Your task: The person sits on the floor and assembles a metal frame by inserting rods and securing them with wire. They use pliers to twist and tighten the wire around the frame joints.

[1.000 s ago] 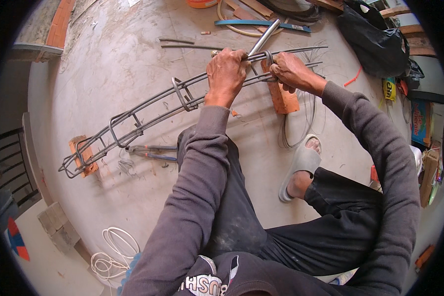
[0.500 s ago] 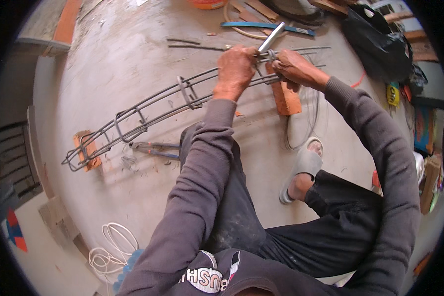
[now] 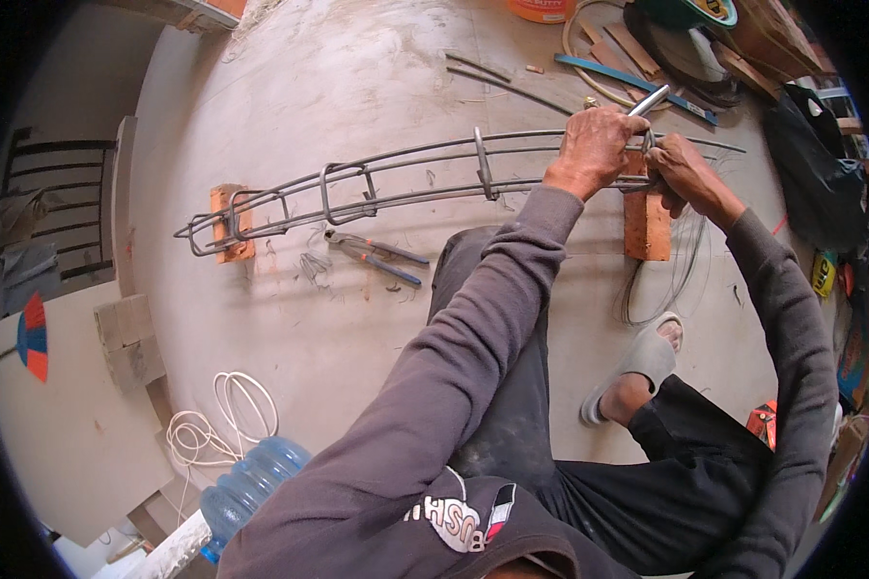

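A long cage of steel bars with square stirrups [image 3: 396, 179] lies across two orange bricks, one at its left end [image 3: 230, 222] and one at its right [image 3: 646, 224]. My left hand [image 3: 594, 150] is clenched over the cage's bars at the right end and holds a shiny metal tool handle [image 3: 649, 100] that sticks up from the fist. My right hand [image 3: 681, 174] grips the cage just beside it, fingers closed on a stirrup and thin wire. Both hands touch each other over the right brick.
Pliers with blue and orange handles [image 3: 375, 256] lie on the concrete floor under the cage. Loose bars [image 3: 507, 82], thin tie wire [image 3: 658, 280], a white cable coil [image 3: 217, 420], a blue water bottle [image 3: 251, 487] and a black bag [image 3: 816, 164] surround me. My sandalled foot [image 3: 637, 367] rests right.
The view has shifted, so the cage and both hands now sit farther right. My hands stay clenched at the same spot on the cage; the tool handle has tilted slightly.
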`<state>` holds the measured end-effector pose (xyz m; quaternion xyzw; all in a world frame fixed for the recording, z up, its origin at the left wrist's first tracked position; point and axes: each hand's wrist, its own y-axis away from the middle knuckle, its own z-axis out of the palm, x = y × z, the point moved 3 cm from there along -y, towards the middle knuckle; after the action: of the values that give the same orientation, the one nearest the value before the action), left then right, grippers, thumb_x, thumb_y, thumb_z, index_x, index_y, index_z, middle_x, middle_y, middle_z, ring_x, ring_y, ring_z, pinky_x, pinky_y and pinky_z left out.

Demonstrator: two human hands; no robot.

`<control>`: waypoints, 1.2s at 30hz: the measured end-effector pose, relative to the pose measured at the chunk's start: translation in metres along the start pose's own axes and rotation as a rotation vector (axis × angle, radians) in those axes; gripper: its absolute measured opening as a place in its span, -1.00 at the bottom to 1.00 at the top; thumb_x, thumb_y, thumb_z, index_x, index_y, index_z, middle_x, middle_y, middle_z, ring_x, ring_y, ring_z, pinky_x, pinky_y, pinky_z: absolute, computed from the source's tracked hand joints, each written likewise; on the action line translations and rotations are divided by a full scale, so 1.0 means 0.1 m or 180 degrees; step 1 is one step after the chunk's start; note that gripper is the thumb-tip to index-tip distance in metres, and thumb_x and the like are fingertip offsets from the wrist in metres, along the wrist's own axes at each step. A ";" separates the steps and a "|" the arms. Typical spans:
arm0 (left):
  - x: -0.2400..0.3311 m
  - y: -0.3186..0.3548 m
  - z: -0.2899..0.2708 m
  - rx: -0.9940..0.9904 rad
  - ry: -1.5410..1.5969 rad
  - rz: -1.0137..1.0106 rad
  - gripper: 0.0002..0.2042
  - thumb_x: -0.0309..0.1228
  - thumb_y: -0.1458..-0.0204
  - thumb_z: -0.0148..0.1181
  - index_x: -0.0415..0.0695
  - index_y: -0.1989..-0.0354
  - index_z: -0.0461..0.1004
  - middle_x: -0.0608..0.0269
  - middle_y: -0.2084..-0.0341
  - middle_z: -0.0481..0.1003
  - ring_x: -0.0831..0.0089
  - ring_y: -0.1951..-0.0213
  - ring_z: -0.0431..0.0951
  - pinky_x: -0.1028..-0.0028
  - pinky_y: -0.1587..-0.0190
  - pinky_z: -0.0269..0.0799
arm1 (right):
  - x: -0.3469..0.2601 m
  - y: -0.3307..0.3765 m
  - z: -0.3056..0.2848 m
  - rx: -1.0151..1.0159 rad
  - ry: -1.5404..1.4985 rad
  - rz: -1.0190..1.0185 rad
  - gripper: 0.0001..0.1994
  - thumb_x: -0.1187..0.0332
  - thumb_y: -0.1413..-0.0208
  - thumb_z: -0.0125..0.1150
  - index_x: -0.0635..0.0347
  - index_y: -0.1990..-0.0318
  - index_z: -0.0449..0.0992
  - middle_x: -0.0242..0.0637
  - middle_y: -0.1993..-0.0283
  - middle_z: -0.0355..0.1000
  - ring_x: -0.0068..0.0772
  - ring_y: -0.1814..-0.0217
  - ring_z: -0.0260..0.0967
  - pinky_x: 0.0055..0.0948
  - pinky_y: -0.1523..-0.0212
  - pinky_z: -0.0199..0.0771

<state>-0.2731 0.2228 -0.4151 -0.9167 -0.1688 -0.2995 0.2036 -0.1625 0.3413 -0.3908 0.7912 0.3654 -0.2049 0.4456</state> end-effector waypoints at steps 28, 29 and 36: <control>0.04 -0.16 -0.08 0.0051 0.0537 -0.0237 -0.78 -0.16 0.03 0.28 0.15 0.22 0.70 0.13 0.38 0.64 0.17 0.31 0.64 0.23 0.18 0.54 | -0.20 0.26 -0.03 0.0041 -0.0608 -0.0142 -0.71 0.25 -0.21 -0.03 0.20 0.51 0.30 -0.44 0.66 0.20 -0.59 0.78 0.23 -0.55 0.84 0.26; 0.03 -0.17 -0.06 0.0045 0.0524 -0.0216 -0.78 -0.17 0.02 0.28 0.15 0.22 0.70 0.14 0.38 0.64 0.17 0.31 0.64 0.23 0.18 0.54 | -0.18 0.25 -0.04 0.0000 -0.0584 -0.0141 -0.71 0.26 -0.21 -0.02 0.20 0.52 0.30 -0.45 0.66 0.20 -0.60 0.78 0.22 -0.54 0.84 0.25; 0.02 -0.15 -0.13 -0.0136 0.0541 -0.0351 -0.80 -0.28 -0.01 0.28 0.19 0.18 0.70 0.11 0.36 0.63 0.14 0.28 0.63 0.23 0.16 0.53 | -0.19 0.25 -0.02 -0.0051 -0.0566 -0.0185 -0.73 0.27 -0.19 0.02 0.20 0.51 0.32 -0.48 0.67 0.19 -0.63 0.78 0.20 -0.54 0.83 0.23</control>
<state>-0.2840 0.2299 -0.3999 -0.8815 -0.1947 -0.3904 0.1808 -0.1561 0.3270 -0.3636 0.7553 0.3488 -0.2842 0.4764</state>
